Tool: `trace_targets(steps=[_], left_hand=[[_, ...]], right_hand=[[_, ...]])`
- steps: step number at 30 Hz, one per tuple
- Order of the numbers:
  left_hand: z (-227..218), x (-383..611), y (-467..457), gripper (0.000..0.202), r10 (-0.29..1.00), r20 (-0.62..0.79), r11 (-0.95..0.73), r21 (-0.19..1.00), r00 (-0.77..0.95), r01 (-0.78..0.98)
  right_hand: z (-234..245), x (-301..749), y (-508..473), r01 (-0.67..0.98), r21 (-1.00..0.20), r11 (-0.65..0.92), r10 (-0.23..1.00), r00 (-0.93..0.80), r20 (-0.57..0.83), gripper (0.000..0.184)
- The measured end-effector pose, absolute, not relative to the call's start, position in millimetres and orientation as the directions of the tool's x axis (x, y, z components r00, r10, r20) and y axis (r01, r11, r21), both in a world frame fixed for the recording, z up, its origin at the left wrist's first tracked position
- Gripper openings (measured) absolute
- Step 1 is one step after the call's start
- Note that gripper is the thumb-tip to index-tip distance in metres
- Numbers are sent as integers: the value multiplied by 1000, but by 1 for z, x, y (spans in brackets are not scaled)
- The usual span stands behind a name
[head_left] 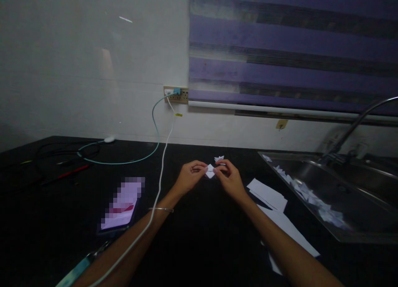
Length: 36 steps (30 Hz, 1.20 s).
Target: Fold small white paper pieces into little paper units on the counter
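The single camera rides on the person's head, facing forward and down across the black counter [202, 241] to the wall [77, 71] and striped blind [292, 50]. The left hand [189, 177] and right hand [230, 180], pinching a folded paper [210, 171], sit mid-frame at arm's reach; the sink [373, 204] lies at the right edge.

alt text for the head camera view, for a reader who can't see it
The left hand and the right hand pinch a small folded white paper between them over a black counter. A lit phone lies to the left, white sheets to the right, and paper scraps lie in a steel sink.
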<state>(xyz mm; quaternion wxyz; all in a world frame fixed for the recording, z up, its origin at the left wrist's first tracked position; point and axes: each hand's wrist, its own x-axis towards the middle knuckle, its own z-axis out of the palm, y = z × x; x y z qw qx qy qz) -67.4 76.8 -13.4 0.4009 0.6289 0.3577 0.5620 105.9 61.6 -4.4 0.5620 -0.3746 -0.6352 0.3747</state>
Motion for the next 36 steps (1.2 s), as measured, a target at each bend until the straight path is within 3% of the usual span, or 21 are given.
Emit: trace_targets(steps=[11,21,26,30,33,36], left_hand=[[-9,-65,73,26,892,445,-452,886,79,103],[-22,-69,81,35,906,282,-308,951,315,34],[-19,-74,81,35,866,386,-432,898,318,86],[-16,-75,80,34,854,440,-495,852,278,173],[-15,-74,79,35,881,396,-445,878,258,175],[-13,-72,77,39,907,322,-359,928,273,99]], right_hand=[[-15,107,70,129,-917,377,924,-120,363,26],[-8,101,62,105,-932,348,936,-101,338,29],[-11,104,63,129,-943,306,950,-108,293,33],[-17,106,65,180,-914,363,929,-150,339,32],[-16,107,64,249,-899,359,933,-115,341,36],[-12,107,63,175,-933,315,948,-104,301,41]])
